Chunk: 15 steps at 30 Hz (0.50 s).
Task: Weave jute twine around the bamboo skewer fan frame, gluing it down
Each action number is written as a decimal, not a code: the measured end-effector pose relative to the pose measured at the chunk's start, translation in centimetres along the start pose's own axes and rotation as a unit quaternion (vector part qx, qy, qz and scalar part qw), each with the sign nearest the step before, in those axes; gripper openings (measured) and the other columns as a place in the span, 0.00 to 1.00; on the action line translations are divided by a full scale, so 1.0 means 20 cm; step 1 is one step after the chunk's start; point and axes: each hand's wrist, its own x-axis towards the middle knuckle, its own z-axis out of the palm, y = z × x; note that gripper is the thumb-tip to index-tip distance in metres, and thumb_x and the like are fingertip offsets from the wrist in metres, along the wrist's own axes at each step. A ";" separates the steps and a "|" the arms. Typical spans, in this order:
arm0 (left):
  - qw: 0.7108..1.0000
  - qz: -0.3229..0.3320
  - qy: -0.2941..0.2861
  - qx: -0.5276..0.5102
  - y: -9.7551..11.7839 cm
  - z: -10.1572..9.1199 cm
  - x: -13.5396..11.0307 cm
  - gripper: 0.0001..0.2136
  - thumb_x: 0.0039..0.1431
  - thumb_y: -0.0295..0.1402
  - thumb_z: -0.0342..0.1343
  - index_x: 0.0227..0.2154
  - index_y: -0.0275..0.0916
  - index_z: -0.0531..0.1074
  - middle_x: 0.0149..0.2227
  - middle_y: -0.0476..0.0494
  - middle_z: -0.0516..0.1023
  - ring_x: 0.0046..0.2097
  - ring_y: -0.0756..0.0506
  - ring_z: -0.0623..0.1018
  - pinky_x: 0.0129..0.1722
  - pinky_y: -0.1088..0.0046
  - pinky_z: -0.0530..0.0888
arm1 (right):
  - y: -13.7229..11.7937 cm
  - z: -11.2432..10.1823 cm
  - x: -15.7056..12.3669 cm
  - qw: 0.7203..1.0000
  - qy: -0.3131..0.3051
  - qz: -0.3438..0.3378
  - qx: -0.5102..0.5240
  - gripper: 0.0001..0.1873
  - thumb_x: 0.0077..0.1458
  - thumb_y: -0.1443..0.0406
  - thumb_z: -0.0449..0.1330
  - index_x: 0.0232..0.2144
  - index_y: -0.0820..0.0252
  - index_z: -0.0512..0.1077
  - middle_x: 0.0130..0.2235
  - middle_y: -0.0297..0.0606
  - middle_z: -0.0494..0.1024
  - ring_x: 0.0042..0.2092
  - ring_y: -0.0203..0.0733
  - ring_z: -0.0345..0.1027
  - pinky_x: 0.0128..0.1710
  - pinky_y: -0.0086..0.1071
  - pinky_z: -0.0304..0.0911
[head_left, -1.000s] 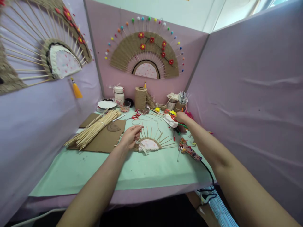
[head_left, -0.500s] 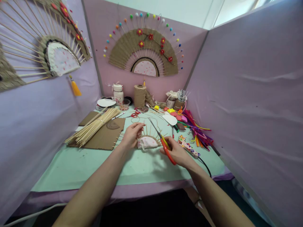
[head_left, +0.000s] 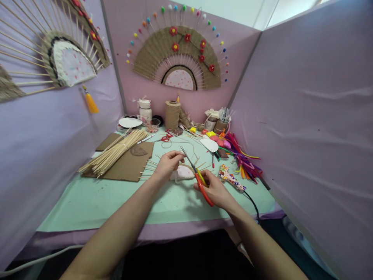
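Your right hand (head_left: 215, 190) gripped the red-handled scissors (head_left: 196, 175), tips aimed at your left hand (head_left: 167, 165), its fingers (head_left: 177, 155) pinched shut over the half-built stick fan (head_left: 183, 173) on the green surface (head_left: 116, 202).

Scissors (head_left: 196, 175): glossy plastic handles, metal blades.

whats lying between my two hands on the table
In the head view, a half-made fan with a pink fabric centre lies between the left hand and the right hand; the scissors held in the right hand slant over it.
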 end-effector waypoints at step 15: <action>0.998 -0.017 -0.055 0.036 -0.01 -0.01 -0.01 0.16 0.43 0.44 0.65 0.23 0.35 0.72 0.13 0.58 0.59 0.17 0.57 0.53 0.18 0.76 0.45 | 0.08 0.00 -0.01 0.999 -0.004 -0.032 0.027 0.15 0.52 0.53 0.60 0.31 0.56 0.64 0.27 0.32 0.74 0.30 0.39 0.67 0.29 0.30 0.58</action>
